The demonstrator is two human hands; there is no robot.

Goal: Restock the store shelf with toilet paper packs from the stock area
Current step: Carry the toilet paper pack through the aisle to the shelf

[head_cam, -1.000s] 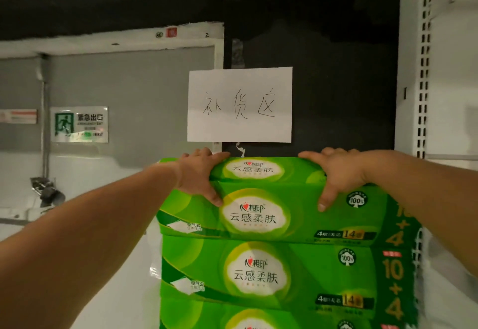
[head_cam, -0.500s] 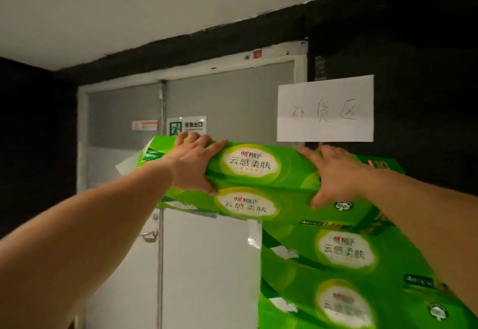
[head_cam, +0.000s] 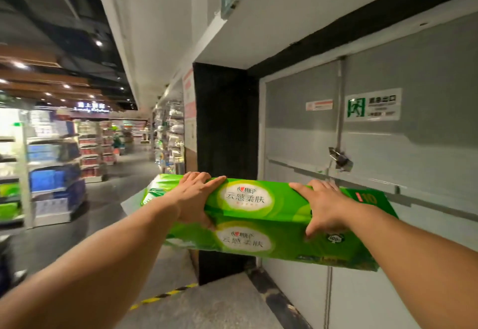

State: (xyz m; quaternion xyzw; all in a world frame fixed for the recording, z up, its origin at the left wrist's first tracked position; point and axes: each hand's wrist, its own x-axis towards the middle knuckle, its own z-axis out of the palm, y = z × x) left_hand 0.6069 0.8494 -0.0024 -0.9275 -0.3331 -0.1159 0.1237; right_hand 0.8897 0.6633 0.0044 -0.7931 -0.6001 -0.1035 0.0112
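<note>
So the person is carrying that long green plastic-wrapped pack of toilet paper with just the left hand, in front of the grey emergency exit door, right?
Not quite: both hands carry it. In the head view the left hand grips the long green plastic-wrapped pack of toilet paper near its left end, and the right hand grips it near the right end. The rest holds: the grey emergency exit door stands just behind it.
</note>
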